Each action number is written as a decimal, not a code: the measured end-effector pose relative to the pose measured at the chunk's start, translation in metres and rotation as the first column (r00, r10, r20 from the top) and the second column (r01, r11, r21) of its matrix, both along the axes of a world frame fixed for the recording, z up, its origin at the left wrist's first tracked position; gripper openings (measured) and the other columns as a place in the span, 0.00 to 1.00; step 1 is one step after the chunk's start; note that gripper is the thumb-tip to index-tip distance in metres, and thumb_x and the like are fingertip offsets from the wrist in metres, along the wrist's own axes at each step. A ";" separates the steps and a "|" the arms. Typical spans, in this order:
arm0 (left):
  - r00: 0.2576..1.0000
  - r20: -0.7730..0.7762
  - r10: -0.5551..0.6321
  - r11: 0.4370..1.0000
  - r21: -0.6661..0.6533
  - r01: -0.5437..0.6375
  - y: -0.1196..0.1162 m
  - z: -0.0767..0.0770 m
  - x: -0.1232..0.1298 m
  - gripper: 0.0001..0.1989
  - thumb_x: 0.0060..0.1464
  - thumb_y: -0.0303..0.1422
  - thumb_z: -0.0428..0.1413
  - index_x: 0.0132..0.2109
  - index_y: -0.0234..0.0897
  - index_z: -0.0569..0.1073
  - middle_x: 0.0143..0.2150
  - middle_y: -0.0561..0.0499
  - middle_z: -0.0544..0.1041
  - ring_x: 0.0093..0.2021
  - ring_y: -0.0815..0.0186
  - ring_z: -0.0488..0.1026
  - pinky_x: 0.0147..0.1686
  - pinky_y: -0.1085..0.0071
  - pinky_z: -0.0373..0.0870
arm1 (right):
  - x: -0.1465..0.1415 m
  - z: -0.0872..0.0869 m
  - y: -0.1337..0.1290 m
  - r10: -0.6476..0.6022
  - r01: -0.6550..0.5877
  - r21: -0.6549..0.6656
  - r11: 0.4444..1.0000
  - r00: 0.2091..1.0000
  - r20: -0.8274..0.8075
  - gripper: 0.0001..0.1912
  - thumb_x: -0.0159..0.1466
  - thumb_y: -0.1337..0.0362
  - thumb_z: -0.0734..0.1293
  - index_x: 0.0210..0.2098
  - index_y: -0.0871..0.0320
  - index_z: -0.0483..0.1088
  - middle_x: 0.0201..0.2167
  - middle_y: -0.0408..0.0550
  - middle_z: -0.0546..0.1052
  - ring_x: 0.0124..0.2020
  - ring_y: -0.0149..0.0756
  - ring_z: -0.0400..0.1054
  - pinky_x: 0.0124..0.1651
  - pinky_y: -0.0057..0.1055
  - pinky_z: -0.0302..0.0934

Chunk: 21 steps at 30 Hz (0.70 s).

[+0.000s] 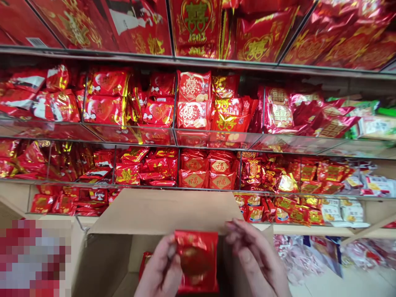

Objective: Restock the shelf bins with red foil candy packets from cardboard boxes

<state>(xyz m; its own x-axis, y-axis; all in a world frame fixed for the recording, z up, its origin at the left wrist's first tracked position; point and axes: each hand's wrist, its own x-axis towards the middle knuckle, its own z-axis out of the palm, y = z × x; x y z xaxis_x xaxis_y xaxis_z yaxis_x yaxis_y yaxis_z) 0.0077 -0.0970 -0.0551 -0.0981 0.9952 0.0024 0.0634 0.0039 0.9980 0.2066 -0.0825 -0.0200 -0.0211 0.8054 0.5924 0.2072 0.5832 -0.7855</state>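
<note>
A shiny red packet is held upright over an open cardboard box. My left hand pinches its left edge between thumb and fingers. To the packet's right, my right hand is apart from it, with curled, slightly blurred fingertips near the box's right side; whether they hold anything is unclear. Part of another red packet shows inside the box, behind my left hand.
Beyond the box rise shelves with clear dividers, filled with red and gold packets. White packets sit at the lower right, above clear bags. A pixelated red and white area fills the lower left.
</note>
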 end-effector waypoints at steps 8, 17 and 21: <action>0.908 0.417 0.048 0.996 -0.083 -0.014 0.016 0.057 0.023 0.20 0.41 0.41 0.61 0.43 0.45 0.71 0.40 0.53 0.77 0.37 0.68 0.74 0.34 0.78 0.73 | -0.022 0.015 0.003 0.062 -0.180 -0.331 0.926 0.940 -0.336 0.18 0.56 0.64 0.67 0.45 0.53 0.64 0.31 0.45 0.72 0.30 0.28 0.68 0.33 0.24 0.65; 0.939 0.032 -0.343 0.939 0.036 0.342 0.012 0.072 0.015 0.14 0.51 0.37 0.55 0.46 0.45 0.71 0.44 0.53 0.77 0.45 0.64 0.73 0.45 0.72 0.70 | -0.010 0.008 -0.010 0.106 -0.196 -0.380 0.904 0.964 -0.245 0.23 0.56 0.62 0.67 0.51 0.50 0.62 0.42 0.49 0.72 0.42 0.35 0.68 0.43 0.29 0.65; 0.937 -0.059 -0.345 0.937 0.036 0.347 0.009 0.073 0.014 0.19 0.51 0.34 0.55 0.51 0.46 0.65 0.50 0.52 0.74 0.48 0.64 0.71 0.45 0.71 0.70 | -0.005 0.013 -0.009 0.116 -0.225 -0.371 0.901 0.949 -0.293 0.11 0.57 0.61 0.66 0.41 0.51 0.68 0.39 0.47 0.74 0.37 0.34 0.70 0.38 0.27 0.66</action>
<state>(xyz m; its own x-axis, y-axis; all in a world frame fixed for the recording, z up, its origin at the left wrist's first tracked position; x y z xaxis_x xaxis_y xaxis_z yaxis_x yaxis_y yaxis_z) 0.0213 -0.0878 0.0175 0.2534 0.9663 0.0441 0.1038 -0.0725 0.9920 0.2018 -0.0913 -0.0071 -0.0698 0.9707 0.2299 -0.1080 0.2217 -0.9691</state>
